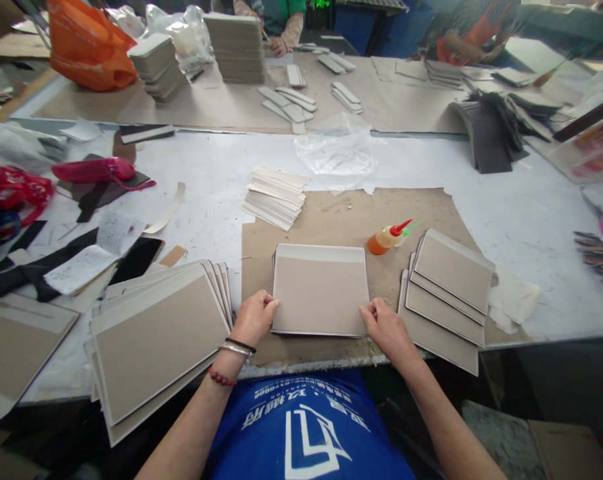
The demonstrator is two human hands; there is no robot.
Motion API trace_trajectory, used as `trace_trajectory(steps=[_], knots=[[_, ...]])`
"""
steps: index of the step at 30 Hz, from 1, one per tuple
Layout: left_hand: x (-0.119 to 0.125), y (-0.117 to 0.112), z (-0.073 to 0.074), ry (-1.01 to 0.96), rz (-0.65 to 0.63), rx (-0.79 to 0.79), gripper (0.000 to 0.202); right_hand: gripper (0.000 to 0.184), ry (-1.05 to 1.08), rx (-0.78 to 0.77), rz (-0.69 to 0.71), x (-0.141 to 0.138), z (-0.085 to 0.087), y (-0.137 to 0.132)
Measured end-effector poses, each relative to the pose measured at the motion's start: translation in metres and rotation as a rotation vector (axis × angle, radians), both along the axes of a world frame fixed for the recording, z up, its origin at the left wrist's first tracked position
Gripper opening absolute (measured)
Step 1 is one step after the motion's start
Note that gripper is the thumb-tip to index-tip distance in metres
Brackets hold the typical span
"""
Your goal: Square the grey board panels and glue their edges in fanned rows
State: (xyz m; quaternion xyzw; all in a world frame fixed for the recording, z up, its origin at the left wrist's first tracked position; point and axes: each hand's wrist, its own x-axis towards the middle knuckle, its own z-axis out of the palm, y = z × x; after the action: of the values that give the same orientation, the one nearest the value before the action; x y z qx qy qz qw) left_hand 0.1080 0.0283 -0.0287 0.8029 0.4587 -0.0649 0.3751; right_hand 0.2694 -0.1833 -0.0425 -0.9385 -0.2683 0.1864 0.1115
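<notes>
A grey cardboard panel with a white strip along its far edge lies on a brown sheet in front of me. My left hand pinches its near left corner, fingers closed on the edge. My right hand grips its near right corner the same way. A fanned stack of similar panels lies left of my left hand. Another fanned stack lies right of my right hand. A small orange glue bottle with a red tip lies just beyond the panel.
A pile of white strips sits beyond the panel, with a crumpled clear bag further back. Dark scraps, papers and a pink object clutter the left. Other people work at the far side among stacks of board.
</notes>
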Motion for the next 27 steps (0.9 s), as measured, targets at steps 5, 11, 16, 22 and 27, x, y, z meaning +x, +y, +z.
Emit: trace_trajectory(steps=[5,11,16,22,27], knots=[[0.001,0.002,-0.001,0.023,-0.040,0.013,0.017,0.012,0.020,-0.036,0.002,-0.002,0.007,0.004],[0.000,0.004,-0.002,0.041,-0.083,0.015,0.018,0.011,0.047,-0.065,-0.025,-0.003,0.014,0.008],[0.000,0.004,-0.003,0.042,-0.080,0.013,0.019,0.010,0.043,-0.084,-0.013,-0.002,0.012,0.008],[0.000,0.003,-0.002,0.043,-0.072,0.004,0.019,0.010,0.054,-0.098,-0.025,-0.002,0.012,0.009],[0.000,0.004,-0.003,0.040,-0.079,0.007,0.018,0.010,0.054,-0.099,-0.021,-0.003,0.015,0.010]])
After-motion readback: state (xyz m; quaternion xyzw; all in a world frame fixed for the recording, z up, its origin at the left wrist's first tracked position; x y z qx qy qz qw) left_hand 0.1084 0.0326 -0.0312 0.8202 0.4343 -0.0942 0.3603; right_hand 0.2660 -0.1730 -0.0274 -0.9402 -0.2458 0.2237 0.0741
